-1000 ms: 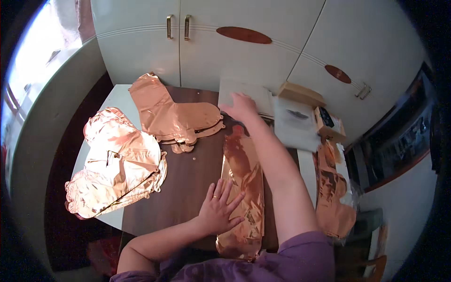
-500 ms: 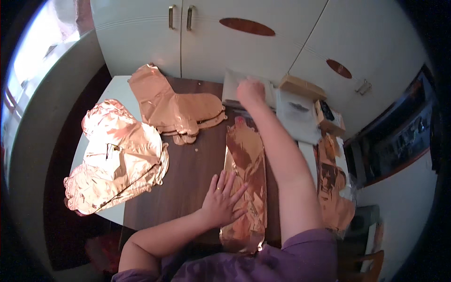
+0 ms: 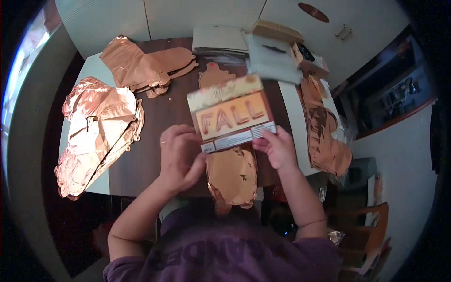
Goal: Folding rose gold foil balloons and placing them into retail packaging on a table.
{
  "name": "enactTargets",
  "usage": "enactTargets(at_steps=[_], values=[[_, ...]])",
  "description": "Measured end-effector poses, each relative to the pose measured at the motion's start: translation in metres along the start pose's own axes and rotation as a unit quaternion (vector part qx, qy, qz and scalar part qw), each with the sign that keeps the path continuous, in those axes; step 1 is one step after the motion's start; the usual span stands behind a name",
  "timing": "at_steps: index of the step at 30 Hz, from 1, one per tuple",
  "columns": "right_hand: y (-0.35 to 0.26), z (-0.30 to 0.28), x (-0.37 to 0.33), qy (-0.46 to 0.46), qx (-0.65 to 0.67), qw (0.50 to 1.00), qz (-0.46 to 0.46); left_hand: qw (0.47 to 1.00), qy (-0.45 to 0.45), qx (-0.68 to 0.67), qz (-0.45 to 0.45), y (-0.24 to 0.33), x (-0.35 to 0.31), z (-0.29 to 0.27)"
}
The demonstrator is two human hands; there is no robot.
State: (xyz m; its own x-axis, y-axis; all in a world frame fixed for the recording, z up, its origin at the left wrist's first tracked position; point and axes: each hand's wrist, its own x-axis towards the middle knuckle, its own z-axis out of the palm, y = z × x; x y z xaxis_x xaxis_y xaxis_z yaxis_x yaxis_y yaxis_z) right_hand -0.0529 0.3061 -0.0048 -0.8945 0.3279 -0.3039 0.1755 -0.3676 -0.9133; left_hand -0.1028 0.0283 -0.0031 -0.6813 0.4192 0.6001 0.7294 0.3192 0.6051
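In front of me both hands hold up a flat printed card (image 3: 231,116), orange with a cream top band and white label strips below. My right hand (image 3: 280,149) grips its lower right corner, thumb on the front. At the lower left corner and edge is my left hand (image 3: 177,152), fingers curled and a ring on one; the fingertips are partly hidden by the card. Beneath the card lies a stack of copper-coloured foil balloons (image 3: 232,176), flat and long, lengthwise on the brown tabletop (image 3: 157,160). The card covers the middle of that stack.
More flat foil balloons lie in a shiny pile (image 3: 101,131) at left, a boot-shaped pile (image 3: 145,66) at far left and a pile (image 3: 322,127) at right. Cards (image 3: 218,38), clear plastic bags (image 3: 272,58) and a small box (image 3: 310,58) line the far side.
My right hand has come back from the far stack with the printed card. My left hand has left the foil balloons and moved to the card's left edge. The view has shifted.
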Motion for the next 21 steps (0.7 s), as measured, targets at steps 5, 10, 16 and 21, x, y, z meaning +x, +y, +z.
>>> enactTargets(at_steps=[5,10,16,21], values=[[-0.024,-0.015,-0.026,-0.085,-0.284,0.949,0.104,0.954,-0.252,0.15,0.059,-0.016,-0.004,0.023],[-0.03,-0.027,-0.076,-0.152,-0.701,0.654,-0.242,0.953,-0.27,0.116,0.072,-0.039,-0.003,0.022],[0.026,-0.028,-0.071,-0.259,-0.761,0.493,-0.332,0.955,-0.276,0.056,0.088,-0.054,0.016,0.025],[0.061,-0.038,-0.073,-0.153,-0.65,0.524,-0.529,0.948,-0.294,0.091,0.078,-0.042,0.009,0.024]])
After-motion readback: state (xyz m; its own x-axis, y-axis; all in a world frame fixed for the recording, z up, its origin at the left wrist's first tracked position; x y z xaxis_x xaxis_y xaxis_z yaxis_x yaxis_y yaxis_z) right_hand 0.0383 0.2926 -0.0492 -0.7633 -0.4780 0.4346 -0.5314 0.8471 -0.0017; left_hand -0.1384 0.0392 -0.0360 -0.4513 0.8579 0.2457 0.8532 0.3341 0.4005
